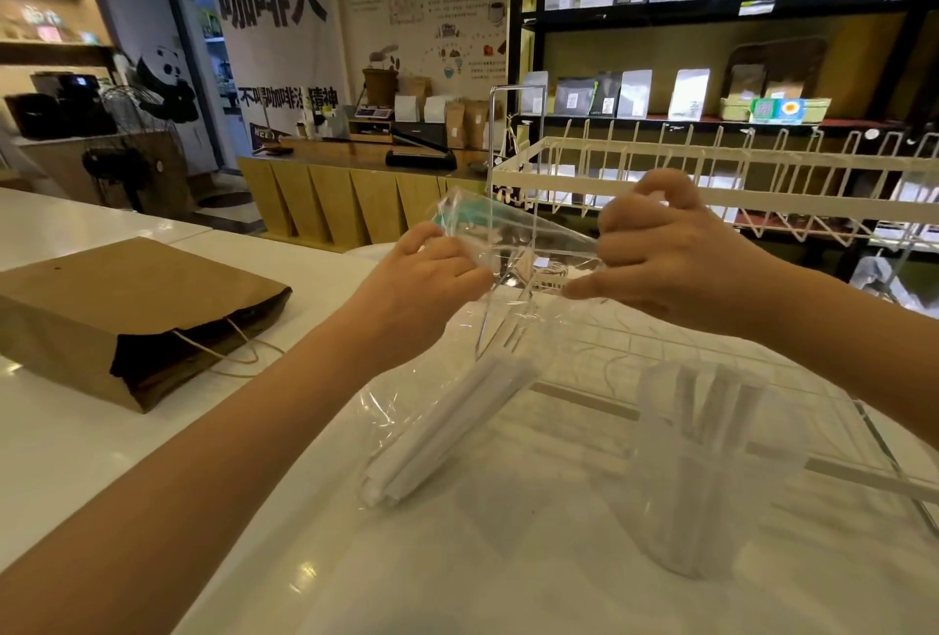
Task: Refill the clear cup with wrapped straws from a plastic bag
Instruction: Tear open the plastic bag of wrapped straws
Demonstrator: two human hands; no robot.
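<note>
The left hand [432, 263] and the right hand [660, 253] are both raised above the white counter [127, 456], each pinched tight on the top edge of a clear plastic bag [508, 248]. The hands are apart, and the mouth of the bag is stretched between them. The bag hangs down from the fingers and slants toward the person, its lower end resting on the counter. A bundle of white wrapped straws [447, 431] lies in that lower end, tilted, well below the hands.

The clear cup [706, 482] stands upright on the counter to the right of the bag, near it but not touching. A few wrapped straws [711, 405] stand in it, leaning apart. A brown paper bag [127, 319] lies on its side left of the plastic bag, well apart, with its string handles toward the person. A white wire rack [711, 177] stands behind the plastic bag.
</note>
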